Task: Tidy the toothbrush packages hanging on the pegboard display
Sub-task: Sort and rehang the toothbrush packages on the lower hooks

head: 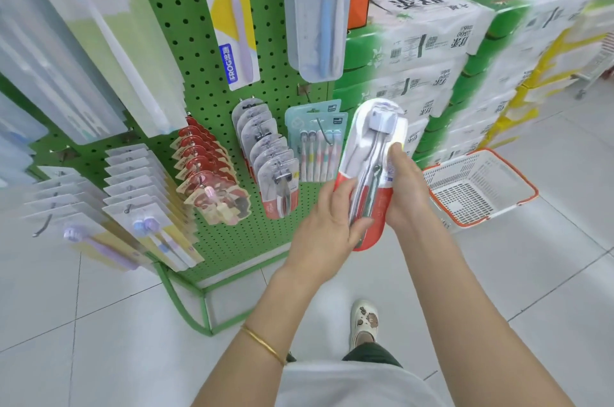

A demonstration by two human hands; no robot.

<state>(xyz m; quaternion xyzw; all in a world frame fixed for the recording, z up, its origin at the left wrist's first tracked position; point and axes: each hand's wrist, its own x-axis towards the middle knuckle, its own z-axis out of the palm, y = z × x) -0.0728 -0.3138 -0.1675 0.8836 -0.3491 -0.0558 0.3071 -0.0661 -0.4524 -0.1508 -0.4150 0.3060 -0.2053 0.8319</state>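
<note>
Item: toothbrush package (368, 174), centre frame.
Handling: likely light, stiff, slick.
Hold: left hand (327, 227), right hand (403, 194) curl fingers (342, 189) round its edges.

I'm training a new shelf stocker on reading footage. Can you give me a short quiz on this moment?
1. True or false: the red-and-white toothbrush package hangs on the green pegboard.
2. What stands on the floor right of the display? A) a white basket with an orange rim B) a shopping trolley C) a stepladder
3. Fill in: the package is gripped by ___ hand(s).
Key: 1 false, it is held off the board; 2 A; 3 both, the left hand and the right hand.
</note>
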